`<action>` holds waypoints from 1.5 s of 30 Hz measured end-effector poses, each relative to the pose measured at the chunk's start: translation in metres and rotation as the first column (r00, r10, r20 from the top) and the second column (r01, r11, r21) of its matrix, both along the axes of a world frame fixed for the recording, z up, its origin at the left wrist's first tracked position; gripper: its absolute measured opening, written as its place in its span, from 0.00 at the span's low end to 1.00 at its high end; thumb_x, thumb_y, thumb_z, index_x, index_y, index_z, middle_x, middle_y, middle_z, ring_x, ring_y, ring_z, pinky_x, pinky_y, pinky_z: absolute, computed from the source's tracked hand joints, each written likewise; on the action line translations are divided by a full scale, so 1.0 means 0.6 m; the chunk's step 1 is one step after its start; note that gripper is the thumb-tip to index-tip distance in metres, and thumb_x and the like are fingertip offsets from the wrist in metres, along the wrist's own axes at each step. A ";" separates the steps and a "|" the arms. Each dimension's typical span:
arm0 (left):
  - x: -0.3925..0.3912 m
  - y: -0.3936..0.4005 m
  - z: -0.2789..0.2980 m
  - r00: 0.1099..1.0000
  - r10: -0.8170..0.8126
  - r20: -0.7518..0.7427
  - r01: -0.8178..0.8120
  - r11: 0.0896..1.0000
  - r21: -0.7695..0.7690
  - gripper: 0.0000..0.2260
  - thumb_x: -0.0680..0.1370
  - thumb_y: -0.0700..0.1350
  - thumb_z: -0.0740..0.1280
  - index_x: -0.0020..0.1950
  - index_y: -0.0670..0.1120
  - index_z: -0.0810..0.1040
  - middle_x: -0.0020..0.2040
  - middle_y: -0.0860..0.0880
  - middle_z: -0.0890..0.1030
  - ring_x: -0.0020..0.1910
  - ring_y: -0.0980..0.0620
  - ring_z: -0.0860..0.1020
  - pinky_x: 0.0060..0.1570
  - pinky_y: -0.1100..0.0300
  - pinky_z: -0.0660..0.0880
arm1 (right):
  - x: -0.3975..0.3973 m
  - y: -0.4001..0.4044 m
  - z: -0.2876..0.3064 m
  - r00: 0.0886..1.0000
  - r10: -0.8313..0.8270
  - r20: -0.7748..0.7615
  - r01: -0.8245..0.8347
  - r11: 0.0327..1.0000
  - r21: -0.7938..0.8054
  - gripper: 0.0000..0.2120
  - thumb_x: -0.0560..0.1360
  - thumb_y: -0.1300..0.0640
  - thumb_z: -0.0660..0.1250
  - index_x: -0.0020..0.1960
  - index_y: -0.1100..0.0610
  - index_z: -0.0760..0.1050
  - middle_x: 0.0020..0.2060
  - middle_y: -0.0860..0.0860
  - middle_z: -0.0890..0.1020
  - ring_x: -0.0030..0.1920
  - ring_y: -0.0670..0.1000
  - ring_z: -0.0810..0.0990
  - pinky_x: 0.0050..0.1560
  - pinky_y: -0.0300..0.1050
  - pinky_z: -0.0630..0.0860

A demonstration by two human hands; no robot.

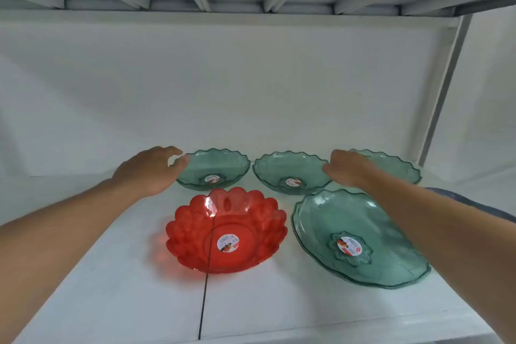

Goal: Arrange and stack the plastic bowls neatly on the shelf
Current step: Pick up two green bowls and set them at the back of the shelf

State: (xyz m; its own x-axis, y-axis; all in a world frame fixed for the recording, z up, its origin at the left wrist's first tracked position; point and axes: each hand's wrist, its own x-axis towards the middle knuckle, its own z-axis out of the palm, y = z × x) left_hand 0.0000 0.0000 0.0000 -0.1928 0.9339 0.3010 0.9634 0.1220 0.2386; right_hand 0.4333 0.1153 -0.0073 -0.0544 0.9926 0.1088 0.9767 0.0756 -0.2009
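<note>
Three green see-through bowls stand in a row at the back of the white shelf [111,288]: a left one [220,165], a middle one [282,170] and a right one [396,165], partly hidden by my right hand. In front lie a red scalloped bowl [223,234] and a larger green bowl [335,220]. My left hand [150,170] reaches to the left bowl's left rim, fingers apart, fingertips at the edge. Between the middle and right bowls hovers my right hand [349,169], fingers spread, holding nothing that I can see.
A white back wall closes the shelf behind the bowls. Another shelf board with ribs hangs overhead. A grey metal post [444,86] stands at the right. A dark seam [205,301] runs across the shelf surface under the red bowl.
</note>
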 end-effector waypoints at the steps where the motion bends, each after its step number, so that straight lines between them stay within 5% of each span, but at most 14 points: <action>1: -0.006 0.003 -0.006 0.999 0.037 -0.008 -0.037 0.999 -0.005 0.33 0.80 0.73 0.47 0.78 0.60 0.71 0.76 0.50 0.75 0.73 0.45 0.74 0.67 0.46 0.73 | 0.002 0.006 -0.007 1.000 0.001 -0.014 -0.001 1.000 -0.006 0.12 0.77 0.48 0.59 0.52 0.57 0.69 0.47 0.54 0.77 0.50 0.60 0.78 0.46 0.52 0.73; 3: -0.016 0.012 -0.018 0.994 0.107 -0.024 -0.108 0.993 -0.049 0.32 0.81 0.71 0.47 0.78 0.58 0.71 0.76 0.49 0.75 0.72 0.43 0.75 0.66 0.45 0.73 | 0.004 0.014 -0.014 0.999 -0.025 -0.038 0.024 1.000 -0.013 0.16 0.80 0.47 0.61 0.59 0.57 0.68 0.52 0.56 0.77 0.54 0.61 0.77 0.50 0.52 0.73; 6: -0.024 0.027 -0.036 0.978 0.203 0.054 -0.193 0.970 -0.149 0.34 0.82 0.70 0.48 0.82 0.53 0.66 0.77 0.46 0.74 0.72 0.41 0.74 0.67 0.45 0.74 | -0.002 0.024 -0.023 0.996 -0.054 -0.071 0.051 0.998 -0.036 0.15 0.79 0.46 0.61 0.56 0.58 0.69 0.47 0.57 0.78 0.53 0.61 0.80 0.46 0.49 0.72; 10: -0.017 0.055 -0.054 0.939 0.307 0.156 -0.261 0.930 -0.259 0.38 0.82 0.69 0.50 0.81 0.43 0.65 0.75 0.39 0.75 0.71 0.39 0.75 0.63 0.49 0.74 | -0.012 0.041 -0.019 0.988 -0.107 -0.108 0.099 0.992 -0.076 0.10 0.78 0.53 0.64 0.47 0.60 0.69 0.36 0.55 0.80 0.35 0.55 0.81 0.32 0.43 0.70; 12: -0.011 0.075 -0.064 0.913 0.326 0.245 -0.255 0.925 -0.281 0.36 0.83 0.67 0.53 0.74 0.38 0.72 0.62 0.39 0.82 0.58 0.40 0.81 0.52 0.54 0.77 | -0.019 0.046 -0.018 0.978 -0.159 -0.136 0.147 0.985 -0.092 0.05 0.75 0.60 0.66 0.45 0.61 0.72 0.31 0.54 0.80 0.29 0.53 0.78 0.31 0.41 0.71; 17: 0.003 0.123 -0.084 0.734 0.347 0.585 -0.212 0.934 -0.288 0.16 0.84 0.49 0.63 0.52 0.35 0.79 0.46 0.35 0.88 0.34 0.41 0.85 0.40 0.53 0.85 | -0.033 0.068 -0.029 0.924 -0.199 -0.326 0.154 0.975 -0.159 0.11 0.77 0.69 0.69 0.40 0.60 0.69 0.37 0.57 0.79 0.36 0.56 0.82 0.35 0.44 0.81; 20: 0.013 0.128 -0.086 0.524 0.363 0.770 -0.226 0.931 -0.286 0.08 0.83 0.34 0.63 0.60 0.34 0.79 0.53 0.34 0.85 0.34 0.42 0.85 0.28 0.54 0.84 | -0.038 0.082 -0.041 0.863 -0.200 -0.464 0.143 0.977 -0.156 0.12 0.79 0.71 0.66 0.41 0.60 0.68 0.45 0.61 0.79 0.51 0.62 0.86 0.47 0.55 0.87; 22: 0.010 0.130 -0.083 0.456 0.343 0.821 -0.269 0.933 -0.241 0.10 0.83 0.32 0.62 0.63 0.35 0.78 0.57 0.34 0.84 0.30 0.43 0.85 0.23 0.57 0.81 | -0.043 0.083 -0.040 0.825 -0.221 -0.520 0.141 0.972 -0.189 0.10 0.80 0.69 0.68 0.44 0.60 0.69 0.41 0.64 0.83 0.48 0.59 0.86 0.43 0.52 0.87; 26: 0.000 0.107 -0.047 0.401 0.300 0.865 -0.353 0.923 -0.156 0.09 0.83 0.34 0.60 0.60 0.37 0.78 0.56 0.35 0.84 0.27 0.43 0.82 0.20 0.59 0.78 | -0.050 0.081 -0.005 0.761 -0.248 -0.600 0.179 0.969 -0.172 0.12 0.80 0.66 0.71 0.45 0.62 0.68 0.43 0.60 0.84 0.37 0.58 0.87 0.28 0.46 0.76; 28: -0.006 0.088 -0.023 0.374 0.277 0.885 -0.371 0.919 -0.131 0.09 0.84 0.33 0.60 0.60 0.37 0.78 0.57 0.36 0.83 0.31 0.42 0.82 0.20 0.59 0.78 | -0.055 0.084 0.014 0.702 -0.233 -0.673 0.171 0.972 -0.158 0.06 0.80 0.69 0.68 0.49 0.63 0.71 0.47 0.61 0.81 0.37 0.63 0.89 0.39 0.51 0.87; 31: -0.025 0.051 0.007 0.374 0.250 0.893 -0.406 0.910 -0.085 0.09 0.84 0.32 0.58 0.59 0.38 0.77 0.53 0.38 0.82 0.32 0.43 0.81 0.21 0.61 0.78 | -0.074 0.089 0.033 0.631 -0.200 -0.750 0.130 0.980 -0.153 0.10 0.76 0.70 0.72 0.55 0.67 0.75 0.52 0.64 0.84 0.45 0.68 0.89 0.52 0.62 0.87; 36: -0.075 -0.017 0.036 0.360 0.230 0.904 -0.442 0.895 -0.052 0.11 0.84 0.32 0.57 0.47 0.40 0.76 0.44 0.42 0.81 0.33 0.44 0.81 0.27 0.62 0.80 | -0.144 0.070 0.051 0.614 -0.132 -0.779 0.013 0.988 -0.157 0.09 0.77 0.71 0.74 0.50 0.64 0.75 0.43 0.62 0.84 0.25 0.53 0.86 0.22 0.40 0.80; 40: -0.140 -0.062 0.044 0.374 0.229 0.899 -0.455 0.890 -0.037 0.12 0.83 0.31 0.56 0.47 0.41 0.76 0.44 0.42 0.82 0.33 0.45 0.82 0.32 0.60 0.82 | -0.218 0.045 0.045 0.542 -0.119 -0.832 -0.043 0.985 -0.168 0.11 0.78 0.73 0.67 0.60 0.71 0.78 0.54 0.67 0.84 0.39 0.67 0.89 0.50 0.62 0.87; 45: -0.248 -0.109 0.039 0.378 0.194 0.905 -0.441 0.897 -0.008 0.13 0.83 0.30 0.55 0.45 0.41 0.75 0.42 0.42 0.82 0.33 0.45 0.81 0.25 0.62 0.80 | -0.328 0.005 0.044 0.518 -0.071 -0.853 -0.100 0.985 -0.143 0.13 0.78 0.74 0.65 0.61 0.71 0.78 0.56 0.65 0.84 0.40 0.65 0.90 0.48 0.62 0.87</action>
